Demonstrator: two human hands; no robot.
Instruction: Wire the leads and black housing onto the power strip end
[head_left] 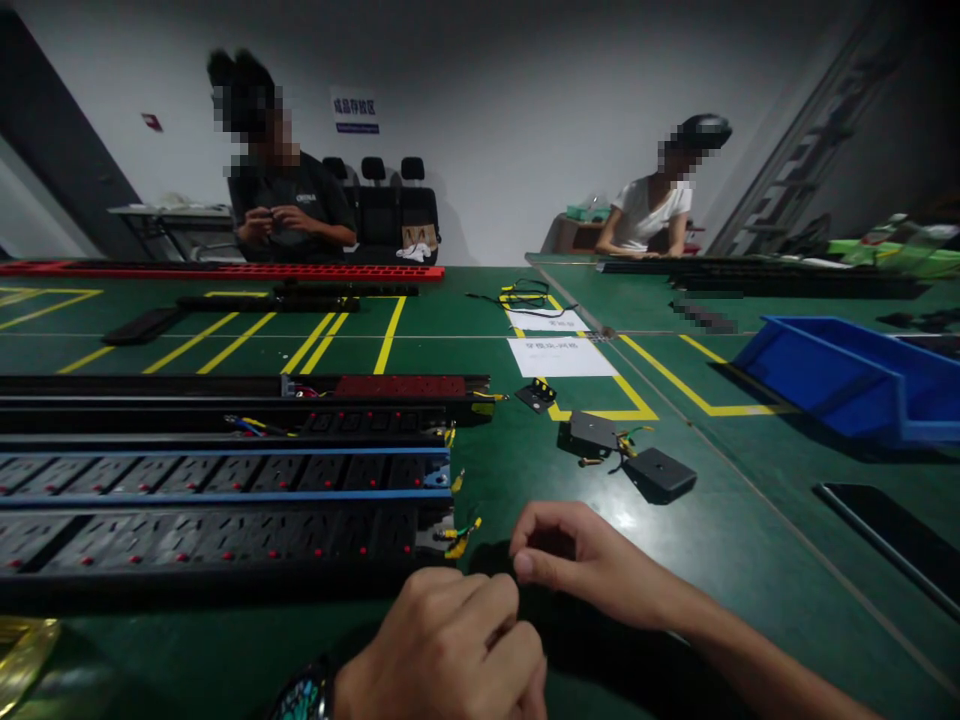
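Note:
My left hand (457, 645), with a watch (304, 692) on its wrist, is closed in the lower middle with the fingers curled under. Close against it, my right hand (581, 560) is closed too, thumb and forefinger bent into a pinch. Whatever lies between the fingertips is hidden or too small to make out. Left of the hands lie power strips with black sockets: the nearest strip (247, 545) and a blue-edged strip (210, 472). Yellow-green wire ends (461, 535) stick out of the nearest strip, just beyond my left hand.
Beyond my right hand lie two black boxes, one a square cover (660, 474), with small wires, and a hinged bracket (536, 395). A blue bin (840, 385) and phone (900, 540) are right. Paper labels (562, 357) lie mid-table. Two people (289, 200) sit opposite.

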